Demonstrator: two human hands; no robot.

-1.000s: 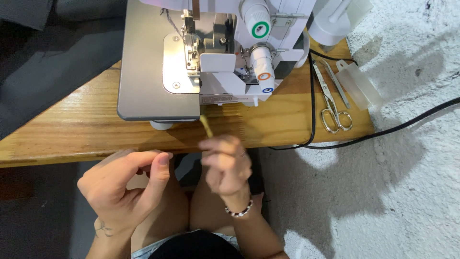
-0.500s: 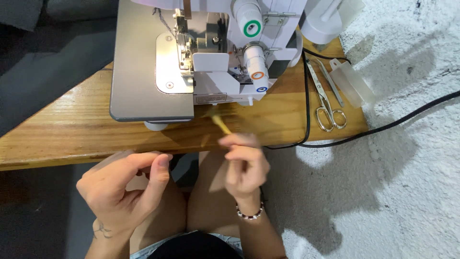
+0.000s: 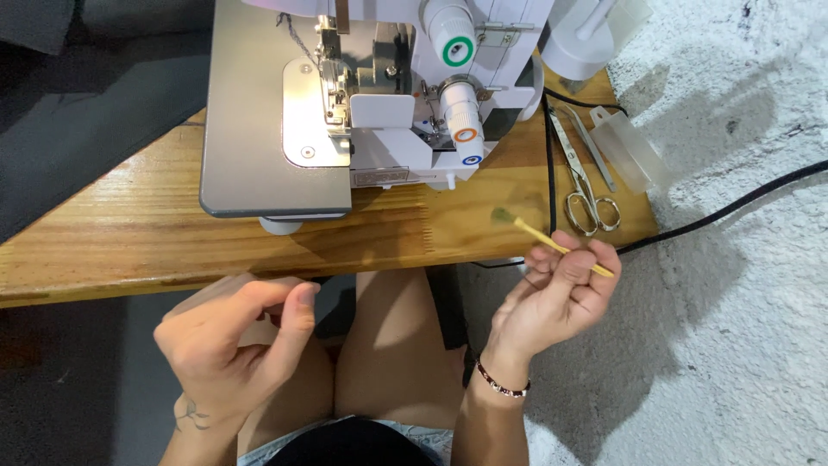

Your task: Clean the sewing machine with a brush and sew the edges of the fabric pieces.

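Brush (image 3: 552,242) in the right hand (image 3: 556,298) has swung out to the right: a second ago it stood nearly upright just below the sewing machine (image 3: 362,103), now it lies slanted over the near right part of the wooden table (image 3: 103,242), bristle tip pointing far-left, handle pinched between thumb and fingers. That hand has shifted right, closer to the scissors (image 3: 586,185) and the black cable (image 3: 724,211). The left hand (image 3: 228,345) stays low at the near left, below the table edge, fingers curled loosely with thumb toward forefinger; whether it pinches anything cannot be told.
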